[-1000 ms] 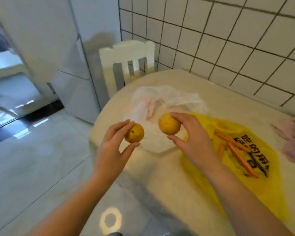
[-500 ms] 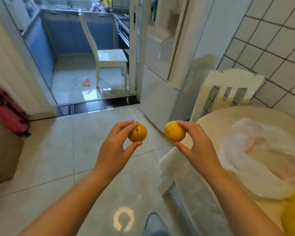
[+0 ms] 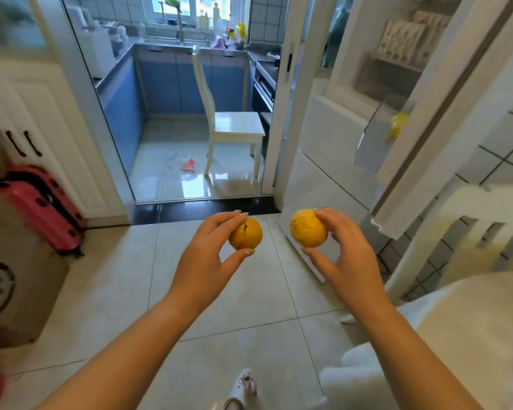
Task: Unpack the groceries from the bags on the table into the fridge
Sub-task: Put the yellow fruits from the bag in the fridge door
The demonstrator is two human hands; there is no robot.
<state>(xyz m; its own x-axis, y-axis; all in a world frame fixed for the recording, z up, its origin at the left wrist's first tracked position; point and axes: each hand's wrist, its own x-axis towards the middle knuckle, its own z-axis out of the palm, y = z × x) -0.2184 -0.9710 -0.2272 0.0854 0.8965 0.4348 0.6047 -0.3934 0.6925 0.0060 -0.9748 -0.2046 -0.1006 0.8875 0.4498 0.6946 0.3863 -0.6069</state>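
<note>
My left hand [image 3: 208,253] pinches a small orange [image 3: 246,234] between fingers and thumb, at mid-frame over the floor. My right hand [image 3: 342,247] holds a second, paler orange [image 3: 307,229] the same way, just right of the first. The white fridge [image 3: 323,179] stands ahead on the right with its upper door [image 3: 444,113] swung open; shelves with packets and a yellow item [image 3: 397,125] show inside. Only the table's edge [image 3: 471,321] shows at the lower right; the bags are out of view.
A white chair [image 3: 462,226] stands between table and fridge. Through the doorway ahead is a kitchen with another white chair [image 3: 231,128]. A pink suitcase [image 3: 45,208] and a cardboard box [image 3: 15,279] sit at the left. My shoe [image 3: 243,386] shows below.
My view has turned left from the table and bags toward the fridge and kitchen doorway. Both hands kept their oranges and stayed side by side in front of me.
</note>
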